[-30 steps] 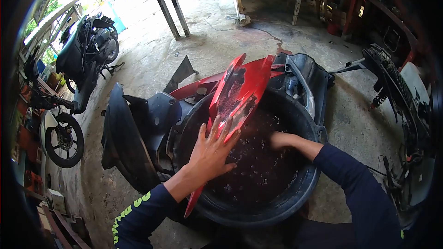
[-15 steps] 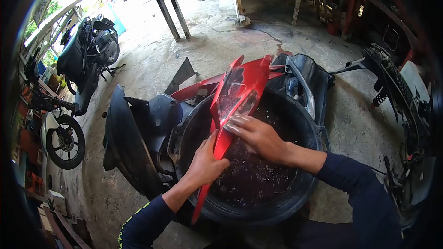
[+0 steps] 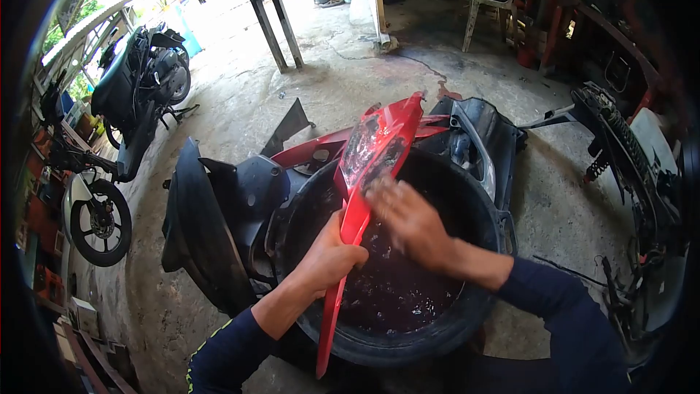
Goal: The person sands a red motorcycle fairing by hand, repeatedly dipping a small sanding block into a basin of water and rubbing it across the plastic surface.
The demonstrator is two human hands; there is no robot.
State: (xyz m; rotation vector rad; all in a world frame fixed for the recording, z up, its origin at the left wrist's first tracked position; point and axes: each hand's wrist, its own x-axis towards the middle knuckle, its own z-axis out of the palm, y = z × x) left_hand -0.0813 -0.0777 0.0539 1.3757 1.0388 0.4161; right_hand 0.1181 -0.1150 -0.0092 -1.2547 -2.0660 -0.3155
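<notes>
A long red plastic motorcycle fairing panel (image 3: 357, 211) slants over a big black tub (image 3: 452, 339) of dark water with bubbles. Its upper part is wet and shiny, with dark worn patches. My left hand (image 3: 328, 255) is closed around the narrow lower stretch, thumb over the near side. My right hand (image 3: 414, 222) is at the panel's right edge, beside the dark patch. Motion smears its fingers, so whether anything is under them cannot be made out.
Dark body panels (image 3: 211, 226) lie left of the tub, another dark part (image 3: 492, 128) behind it. A motorcycle (image 3: 135, 87) stands at far left. At right is a stripped frame with a coil spring (image 3: 598, 168). A post (image 3: 270, 14) and a chair (image 3: 492, 4) stand farther back.
My right hand has shifted slightly right and down along the panel and is now blurred. The panel has turned a little in my left hand, its lower tip lower and farther right.
</notes>
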